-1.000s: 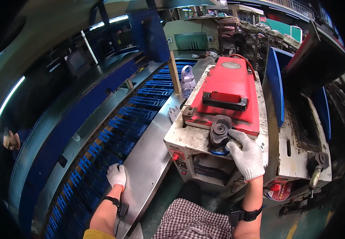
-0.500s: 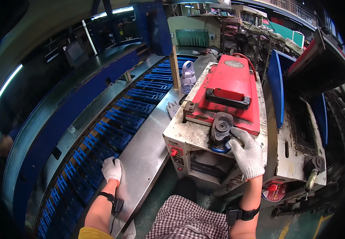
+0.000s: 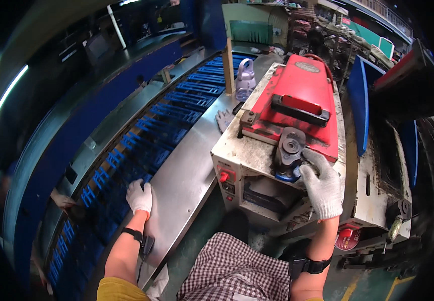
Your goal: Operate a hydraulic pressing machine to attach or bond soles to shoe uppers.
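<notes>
My right hand [image 3: 321, 188], in a white knit glove, grips the side of a dark clamp latch [image 3: 291, 145] with thumb and fingers. The latch sits at the front of a worn white machine [image 3: 232, 145], against its shut red lid [image 3: 305, 80]. A black handle [image 3: 300, 110] stands on the lid. My left hand [image 3: 139, 196], gloved too, rests on the edge of a bare metal ledge [image 3: 187, 170] with its fingers loosely stretched. It holds nothing. Beside that ledge runs a conveyor of blue slats [image 3: 141, 128].
Another person's bare hand [image 3: 64, 200] reaches over the conveyor's far side. A lilac bottle [image 3: 245, 83] and a grey glove [image 3: 224, 119] lie along the ledge. A red switch [image 3: 224, 176] sits on the machine's front. To the right stands a second machine [image 3: 372, 200] with its lid raised.
The view has shifted, so the machine appears further right. Another person's hand has come in over the conveyor at the left. Both my hands keep their places on the latch and ledge.
</notes>
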The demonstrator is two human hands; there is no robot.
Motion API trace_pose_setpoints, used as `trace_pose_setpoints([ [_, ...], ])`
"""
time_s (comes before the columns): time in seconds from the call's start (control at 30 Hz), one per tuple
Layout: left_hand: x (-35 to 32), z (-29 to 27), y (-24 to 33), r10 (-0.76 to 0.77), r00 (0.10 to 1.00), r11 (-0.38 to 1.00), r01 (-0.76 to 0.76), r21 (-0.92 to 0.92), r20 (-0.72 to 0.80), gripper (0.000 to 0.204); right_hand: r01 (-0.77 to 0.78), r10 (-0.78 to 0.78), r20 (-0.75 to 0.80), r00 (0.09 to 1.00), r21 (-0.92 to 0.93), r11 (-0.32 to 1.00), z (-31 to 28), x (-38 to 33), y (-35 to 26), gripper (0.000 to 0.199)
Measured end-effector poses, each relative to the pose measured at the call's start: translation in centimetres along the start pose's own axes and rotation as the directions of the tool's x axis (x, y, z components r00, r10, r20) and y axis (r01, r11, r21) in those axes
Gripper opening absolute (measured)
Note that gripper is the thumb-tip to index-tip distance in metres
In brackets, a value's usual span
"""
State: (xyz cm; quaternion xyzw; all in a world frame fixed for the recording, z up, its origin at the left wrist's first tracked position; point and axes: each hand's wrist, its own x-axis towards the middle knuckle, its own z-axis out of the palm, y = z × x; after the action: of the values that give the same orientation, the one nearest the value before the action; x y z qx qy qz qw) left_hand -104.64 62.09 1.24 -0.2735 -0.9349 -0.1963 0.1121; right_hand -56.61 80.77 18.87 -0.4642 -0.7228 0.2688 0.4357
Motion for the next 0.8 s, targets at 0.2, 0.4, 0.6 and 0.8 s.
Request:
trace_pose_setpoints([
  [0.2, 3.5, -3.3, -8.0, -0.161, 0.933, 0.908, 0.268, 0.322, -0.323, 0.056, -0.079, 0.08, 0.022, 0.997, -0.024, 0.997, 0.1, 0.0, -0.2, 0.042],
  [0.4, 6.9, -9.3, -23.7, -0.755, 0.537, 0.588, 0.809, -0.026, -0.378, 0.075, -0.102, 0.102, 0.0, 0.995, -0.006, 0.995, 0.4, -0.1, -0.4, 0.039],
  [0.6, 8.5, -10.0, -34.7, -0.747, 0.66, 0.557, 0.689, -0.464, 0.083, 0.068, -0.12, 0.12, -0.012, 0.993, -0.038, 0.992, 0.5, 0.3, -0.6, 0.04],
  [0.8, 8.8, -11.2, -33.0, -0.528, 0.583, 0.234, 0.799, -0.554, 0.617, 0.072, -0.075, 0.073, -0.025, 0.997, -0.102, 0.992, 0.5, 0.3, 0.1, 0.038],
])
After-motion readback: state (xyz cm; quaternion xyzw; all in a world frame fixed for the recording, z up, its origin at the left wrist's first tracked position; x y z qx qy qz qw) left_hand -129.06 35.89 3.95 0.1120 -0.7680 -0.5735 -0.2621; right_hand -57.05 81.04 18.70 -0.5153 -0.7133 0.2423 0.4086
